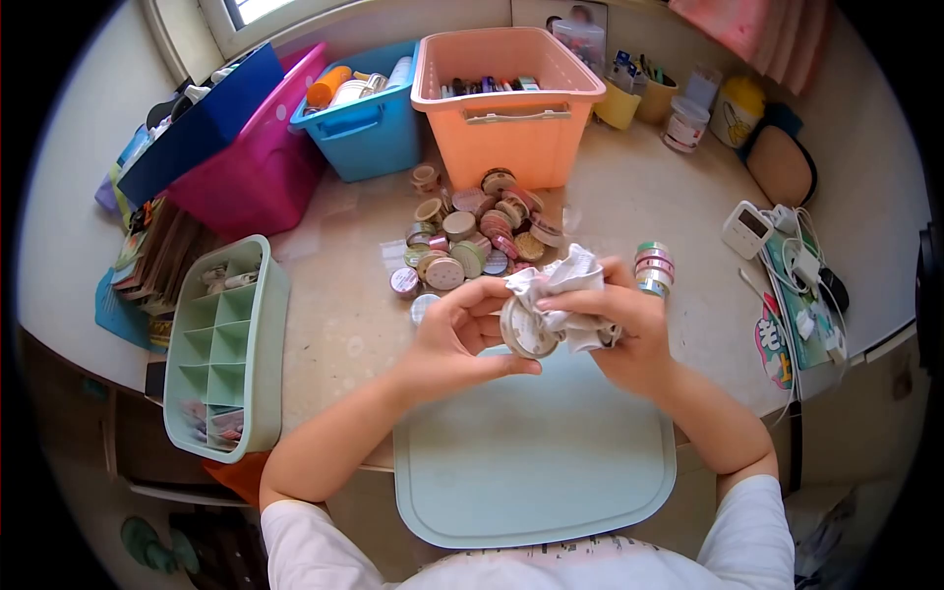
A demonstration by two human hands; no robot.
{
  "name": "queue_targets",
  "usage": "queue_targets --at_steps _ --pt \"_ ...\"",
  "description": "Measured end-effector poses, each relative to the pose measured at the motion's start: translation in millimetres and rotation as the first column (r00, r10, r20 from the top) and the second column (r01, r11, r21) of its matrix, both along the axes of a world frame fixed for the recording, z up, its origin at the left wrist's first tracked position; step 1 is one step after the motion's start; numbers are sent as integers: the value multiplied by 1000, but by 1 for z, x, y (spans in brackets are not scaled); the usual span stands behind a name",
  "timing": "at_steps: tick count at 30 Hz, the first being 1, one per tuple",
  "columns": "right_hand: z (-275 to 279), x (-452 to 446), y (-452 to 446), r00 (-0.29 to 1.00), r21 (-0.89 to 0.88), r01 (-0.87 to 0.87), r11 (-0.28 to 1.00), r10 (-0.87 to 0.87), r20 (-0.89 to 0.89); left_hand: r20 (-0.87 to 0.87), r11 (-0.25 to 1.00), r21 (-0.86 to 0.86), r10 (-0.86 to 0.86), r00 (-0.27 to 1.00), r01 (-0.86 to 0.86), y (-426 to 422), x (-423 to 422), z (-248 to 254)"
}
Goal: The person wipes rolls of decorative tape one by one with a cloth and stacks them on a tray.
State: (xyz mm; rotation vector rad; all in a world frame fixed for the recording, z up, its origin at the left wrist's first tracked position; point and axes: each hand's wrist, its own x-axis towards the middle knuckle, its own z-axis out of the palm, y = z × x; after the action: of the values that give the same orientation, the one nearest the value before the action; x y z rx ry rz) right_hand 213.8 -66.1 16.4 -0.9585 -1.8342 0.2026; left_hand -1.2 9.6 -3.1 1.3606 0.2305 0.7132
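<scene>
My left hand point(454, 339) grips a round roll of decorative tape point(523, 334) by its edge, the thumb below it and the fingers curled behind. Bunched in my right hand point(634, 320) is a white cloth point(565, 280), pressed against the roll's right side. Beyond my hands lies a loose pile of tape rolls point(470, 258) in mixed colours and sizes. To the right of my right hand stands a short stack of tape rolls point(654, 267). Under my forearms is a pale green lid point(536, 452), partly over the table's front edge.
A pale green divided box point(275, 364) stands at the left. An orange bin point(521, 147), a blue bin point(379, 147) and a pink bin point(251, 177) line the back. Cables point(811, 256) lie at the right, near a white device point(747, 228). Jars point(685, 123) stand at the back right.
</scene>
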Motion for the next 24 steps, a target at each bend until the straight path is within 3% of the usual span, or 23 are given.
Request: queue_targets --at_steps 1,3,5,6,7,9,11,12,15,17,19,20,22,24 --pt "2 -4 -2 999 -2 -31 1000 31 -37 -21 1000 -7 -18 1000 18 -4 3 2" --pt "4 -1 -8 963 -49 -260 964 263 66 -60 985 169 33 998 -23 -3 2 1" --pt "6 1 -14 958 -60 -251 966 257 130 -26 994 99 48 999 -45 -4 2 10" --pt "7 7 -11 972 -11 -155 988 155 175 1 998 27 61 998 -61 -4 2 16" --pt "8 13 -6 976 41 -59 997 49 213 7 996 65 64 998 -65 1 -2 15" --pt "3 9 4 997 -8 58 998 -57 52 -54 1000 5 3 999 -2 2 -5 14" --pt "3 3 2 996 75 -23 997 16 93 -67 998 1 -58 996 59 1 -3 5" --pt "3 6 -5 972 15 -95 995 90 216 -80 998 16 -56 995 57 -2 -1 7" --pt "4 9 -11 962 -58 -183 982 190 194 -79 999 52 -5 997 9 -4 3 8" --pt "7 17 -3 982 13 -54 998 51 184 -79 1000 19 -14 997 16 -2 2 5" --pt "2 11 0 989 -32 57 998 -52 141 -75 998 -54 -35 997 31 -2 1 1" --pt "-2 9 0 991 -50 -40 998 46 129 -118 991 -124 -65 991 50 -3 2 0" --pt "3 10 -5 962 -163 -206 965 230 145 -98 996 -75 -49 994 41 -5 4 -2" --pt "7 19 -4 959 -127 -212 969 231 164 -76 998 -53 -30 997 26 -4 3 0"
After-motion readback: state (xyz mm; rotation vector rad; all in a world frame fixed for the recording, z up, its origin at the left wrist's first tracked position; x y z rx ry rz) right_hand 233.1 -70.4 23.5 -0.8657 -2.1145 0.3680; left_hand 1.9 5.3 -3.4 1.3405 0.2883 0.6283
